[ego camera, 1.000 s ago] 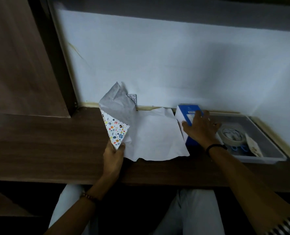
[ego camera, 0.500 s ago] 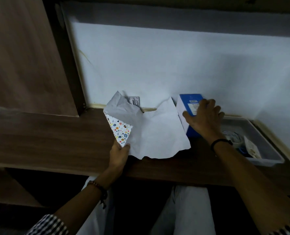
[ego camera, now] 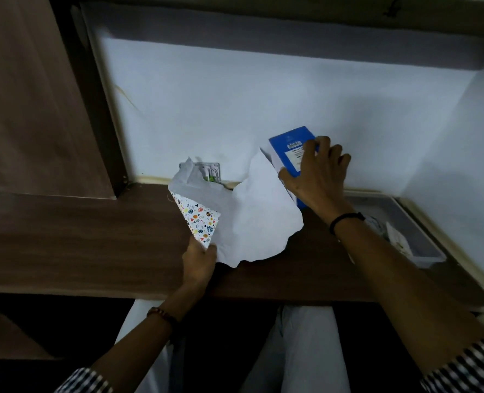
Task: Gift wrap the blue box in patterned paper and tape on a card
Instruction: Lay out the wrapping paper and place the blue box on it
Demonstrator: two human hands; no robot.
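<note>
- Dark brown wooden desk top (ego camera: 93,236): spans the middle of the frame and carries everything listed here.
- Left hand (ego camera: 199,262), lower centre: forearm reaches up from the bottom left, and thumb and fingers pinch the near corner of the paper.
- Sheet of patterned wrapping paper (ego camera: 252,219), centre: crumpled and spread white side up, with only the pinched corner folded over to show print. No fold yet goes round the box.
- Blue rectangular cardboard box (ego camera: 290,148), upper centre-right: bare and tilted at the sheet's far right edge. Its lower end is hidden, so contact with the desk cannot be told.
- Right hand (ego camera: 317,177): fingers curl over the box top, thumb on its near side, grasping it.
- Grey plastic tray (ego camera: 429,261), right: holds the small white card (ego camera: 399,241), untaped. Wrapping, taping and the card all appear to remain.
</note>
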